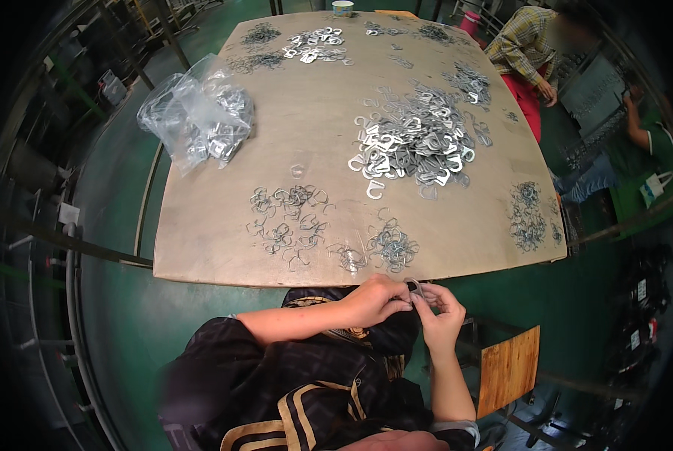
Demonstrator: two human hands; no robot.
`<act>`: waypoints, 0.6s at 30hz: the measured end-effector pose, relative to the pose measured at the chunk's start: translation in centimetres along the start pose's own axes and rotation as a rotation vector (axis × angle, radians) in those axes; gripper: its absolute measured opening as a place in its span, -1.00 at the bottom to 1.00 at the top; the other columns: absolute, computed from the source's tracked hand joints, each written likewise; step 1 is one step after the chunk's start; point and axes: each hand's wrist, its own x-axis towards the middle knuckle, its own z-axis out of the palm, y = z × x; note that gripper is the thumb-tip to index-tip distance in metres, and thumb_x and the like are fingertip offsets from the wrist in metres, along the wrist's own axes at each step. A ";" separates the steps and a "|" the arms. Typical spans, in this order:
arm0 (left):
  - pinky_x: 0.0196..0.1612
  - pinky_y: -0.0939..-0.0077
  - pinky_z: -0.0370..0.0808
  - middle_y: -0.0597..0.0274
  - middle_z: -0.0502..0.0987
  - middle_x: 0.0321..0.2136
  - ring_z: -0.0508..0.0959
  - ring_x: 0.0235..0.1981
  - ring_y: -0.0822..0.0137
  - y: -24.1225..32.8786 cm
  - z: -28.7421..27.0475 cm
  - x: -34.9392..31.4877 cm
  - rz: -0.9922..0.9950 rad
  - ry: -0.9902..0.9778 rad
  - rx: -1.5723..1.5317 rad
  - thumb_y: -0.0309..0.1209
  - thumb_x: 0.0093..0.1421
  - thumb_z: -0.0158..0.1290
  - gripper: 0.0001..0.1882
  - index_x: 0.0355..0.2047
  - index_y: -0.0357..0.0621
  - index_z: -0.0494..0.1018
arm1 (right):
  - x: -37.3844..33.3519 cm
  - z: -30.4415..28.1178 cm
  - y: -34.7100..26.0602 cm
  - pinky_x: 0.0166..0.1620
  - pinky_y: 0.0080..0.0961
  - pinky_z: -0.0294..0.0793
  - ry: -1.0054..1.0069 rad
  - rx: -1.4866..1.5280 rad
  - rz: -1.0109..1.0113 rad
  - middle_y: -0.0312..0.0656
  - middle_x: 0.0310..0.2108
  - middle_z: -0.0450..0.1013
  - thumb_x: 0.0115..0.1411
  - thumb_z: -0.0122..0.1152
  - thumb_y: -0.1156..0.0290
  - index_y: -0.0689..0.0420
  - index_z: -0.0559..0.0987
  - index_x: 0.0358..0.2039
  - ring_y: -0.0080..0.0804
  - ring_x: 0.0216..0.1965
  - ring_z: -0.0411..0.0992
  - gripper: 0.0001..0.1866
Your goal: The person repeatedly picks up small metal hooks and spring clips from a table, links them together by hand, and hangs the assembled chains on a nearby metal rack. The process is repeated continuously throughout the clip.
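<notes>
Just off the table's near edge, my left hand point(377, 300) and my right hand point(439, 314) meet. Between their fingertips is a small grey curved metal hook point(416, 285). Thumb and fingers of my right hand pinch it, while the closed fingers of my left hand press against its other side. Whether a small wire piece is also in my fingers is hidden. In front of my hands lie heaps of thin bent wire clips point(391, 247). Farther back on the table is a big pile of flat silvery metal hooks point(414, 140).
The brown-covered table point(314, 128) also bears a clear plastic bag point(201, 116) of metal parts at left and more wire clips point(528, 218) at right. A small tub point(342, 8) stands at the far edge. Two people are beyond the right side. A wooden stool point(508, 370) is at my right.
</notes>
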 end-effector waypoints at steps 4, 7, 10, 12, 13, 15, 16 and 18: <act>-0.35 0.29 0.40 0.10 0.53 -0.52 0.51 -0.45 0.05 -0.4 0.1 -0.2 -0.052 -0.006 0.012 -0.45 0.09 0.20 -0.87 -0.41 -0.21 0.48 | -0.1 0.3 -1.9 -0.34 -0.56 0.50 0.003 -0.218 -0.129 -0.12 -0.45 0.56 0.03 0.27 0.67 0.31 0.61 -0.29 -0.43 -0.43 0.56 -0.82; -0.36 0.25 0.43 0.03 0.54 -0.51 0.55 -0.44 0.00 -0.3 0.1 -0.3 -0.092 0.022 -0.054 -0.47 0.09 0.20 -0.88 -0.43 -0.23 0.48 | -0.2 0.6 -2.1 -0.35 -0.54 0.50 0.044 -0.323 -0.271 -0.09 -0.46 0.54 0.02 0.26 0.69 0.30 0.62 -0.29 -0.39 -0.47 0.54 -0.80; -0.31 0.23 0.47 -0.02 0.57 -0.45 0.57 -0.37 -0.01 -0.2 -0.4 -0.4 -0.082 0.028 -0.162 -0.44 0.09 0.19 -0.86 -0.42 -0.24 0.48 | -0.4 0.7 -2.2 -0.36 -0.54 0.50 0.073 -0.280 -0.248 -0.10 -0.48 0.53 0.02 0.25 0.71 0.29 0.62 -0.30 -0.38 -0.49 0.53 -0.81; -0.28 0.23 0.48 -0.01 0.58 -0.39 0.58 -0.33 -0.01 -0.8 -1.5 -0.8 -0.120 0.094 -0.086 -0.42 0.10 0.18 -0.85 -0.41 -0.24 0.49 | -0.5 0.6 -2.0 -0.37 -0.55 0.51 0.081 -0.272 -0.232 -0.11 -0.49 0.51 0.03 0.25 0.71 0.30 0.61 -0.30 -0.39 -0.49 0.53 -0.82; -0.26 0.22 0.48 0.00 0.58 -0.36 0.57 -0.32 -0.02 -1.5 -2.7 -0.9 -0.165 0.155 0.030 -0.40 0.11 0.17 -0.85 -0.40 -0.24 0.50 | -0.6 0.5 -1.9 -0.37 -0.56 0.51 0.087 -0.266 -0.220 -0.12 -0.49 0.51 0.03 0.25 0.71 0.31 0.61 -0.30 -0.40 -0.49 0.53 -0.82; -0.26 0.23 0.49 0.00 0.56 -0.37 0.56 -0.34 -0.03 -3.3 -5.7 -1.5 -0.245 0.326 0.357 -0.43 0.13 0.13 -0.87 -0.37 -0.24 0.49 | -0.6 0.4 -2.0 -0.38 -0.57 0.53 0.094 -0.261 -0.213 -0.13 -0.49 0.50 0.03 0.26 0.71 0.31 0.61 -0.30 -0.41 -0.49 0.53 -0.82; -0.27 0.24 0.49 0.00 0.54 -0.40 0.55 -0.36 -0.03 -4.0 -7.3 -2.0 -0.284 0.433 0.566 -0.46 0.14 0.11 -0.89 -0.34 -0.24 0.48 | -0.6 0.3 -2.2 -0.38 -0.58 0.54 0.094 -0.259 -0.209 -0.13 -0.49 0.49 0.03 0.26 0.71 0.32 0.60 -0.30 -0.42 -0.49 0.53 -0.82; -0.24 0.20 0.49 -0.04 0.53 -0.33 0.54 -0.33 -0.06 -5.1 -10.0 -2.9 -0.453 0.524 0.853 -0.49 0.15 0.06 -0.86 -0.27 -0.24 0.46 | -0.5 0.2 -2.2 -0.39 -0.58 0.55 0.080 -0.244 -0.202 -0.14 -0.48 0.48 0.05 0.24 0.71 0.32 0.60 -0.29 -0.44 -0.49 0.52 -0.83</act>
